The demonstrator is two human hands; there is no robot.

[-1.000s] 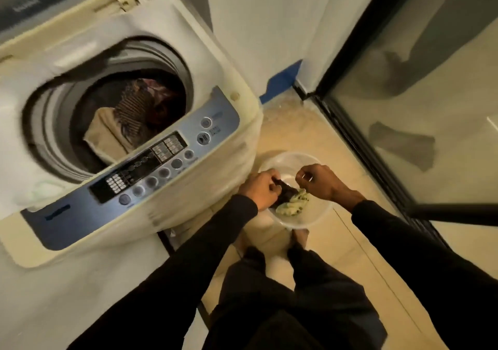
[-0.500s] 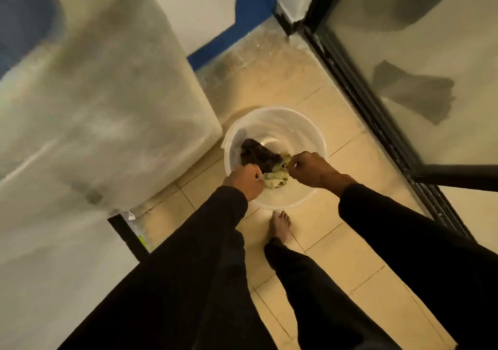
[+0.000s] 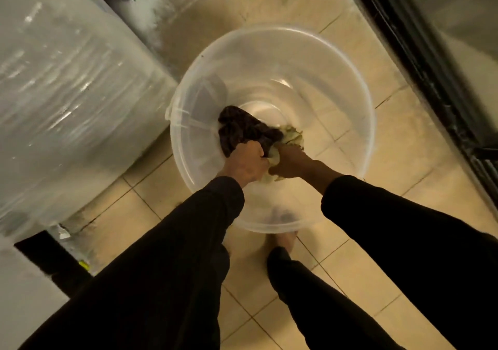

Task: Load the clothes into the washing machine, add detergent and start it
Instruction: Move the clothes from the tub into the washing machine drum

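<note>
Both hands inside clear round plastic bucket [image 3: 350, 85] on tiled floor beside wrapped washing machine [image 3: 67, 80]. Left hand [image 3: 246, 165] fisted round dark crumpled garment [image 3: 242, 128]; right hand [image 3: 289, 162] clutching pale green cloth [image 3: 292, 136].

Clear glossy plastic bucket [image 3: 350, 85], soft cloth garments [image 3: 239, 128], smooth beige floor tiles [image 3: 358, 277].

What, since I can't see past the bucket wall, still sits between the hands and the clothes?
Nothing visible. The left hand already grips the dark garment and the right hand the pale green cloth, both inside the clear bucket.
</note>
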